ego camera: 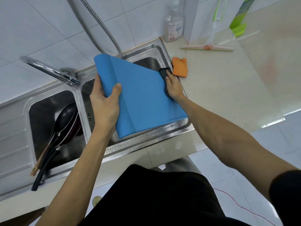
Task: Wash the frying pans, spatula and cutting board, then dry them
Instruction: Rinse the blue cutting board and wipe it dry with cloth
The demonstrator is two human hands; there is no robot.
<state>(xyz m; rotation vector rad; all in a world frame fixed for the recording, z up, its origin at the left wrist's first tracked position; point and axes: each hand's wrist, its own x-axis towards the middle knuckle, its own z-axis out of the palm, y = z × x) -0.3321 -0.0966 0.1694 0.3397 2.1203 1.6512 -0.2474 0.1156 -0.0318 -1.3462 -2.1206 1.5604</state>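
My left hand [105, 101] grips the left edge of a blue cutting board [143, 98], thumb on top, and holds it tilted over the right sink basin [151, 62]. At the board's right edge my right hand [173, 86] holds a dark cloth [164, 72] pressed against it. Two dark frying pans [66, 118] lie stacked in the left basin [40, 115], their black handles sticking out over the front rim. A wooden-handled utensil [39, 162], probably the spatula, lies with them.
A chrome tap [48, 69] arches over the divider, and a metal hose [99, 25] hangs down the tiled wall. On the counter to the right are an orange cloth [180, 67], a clear bottle [174, 25], a squeegee [207, 47] and a green stand [239, 29].
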